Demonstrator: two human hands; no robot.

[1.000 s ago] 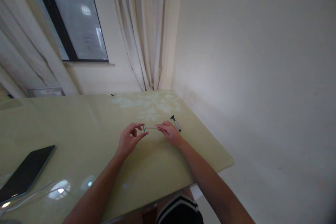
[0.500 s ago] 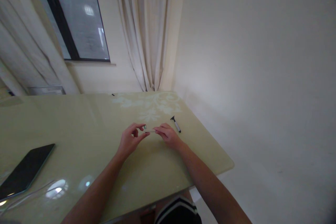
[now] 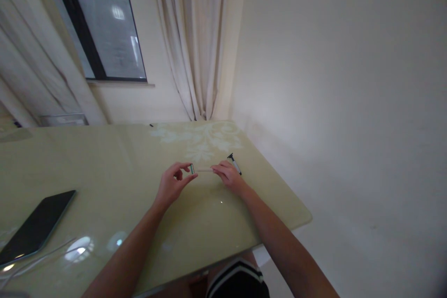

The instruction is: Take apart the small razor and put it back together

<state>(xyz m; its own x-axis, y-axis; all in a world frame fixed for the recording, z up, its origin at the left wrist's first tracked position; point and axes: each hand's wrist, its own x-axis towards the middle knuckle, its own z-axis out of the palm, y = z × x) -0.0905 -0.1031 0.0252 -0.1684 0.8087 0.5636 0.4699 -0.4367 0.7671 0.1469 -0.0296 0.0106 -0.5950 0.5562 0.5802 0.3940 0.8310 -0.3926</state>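
Observation:
Between the thumb and forefinger of my left hand (image 3: 172,182) stands a small rectangular piece with dark edges and a greenish face (image 3: 192,169), which looks like a razor cartridge. To the right, my right hand (image 3: 228,177) pinches a thin pale stick (image 3: 205,170). The stick points left towards the small piece, with a narrow gap between them. A razor (image 3: 235,164) with a black head and grey handle lies on the table just beyond my right hand, which partly hides its lower end.
A dark tablet (image 3: 37,227) lies at the left of the glossy pale-green table (image 3: 115,167), with a whitish cable (image 3: 45,257) near it. A tiny dark object (image 3: 151,125) sits at the far edge. A wall (image 3: 331,102) borders the table's right side.
My right hand has drawn the pale stick rightwards, away from the small piece, and now covers part of the razor's handle. My left hand keeps nearly the same place.

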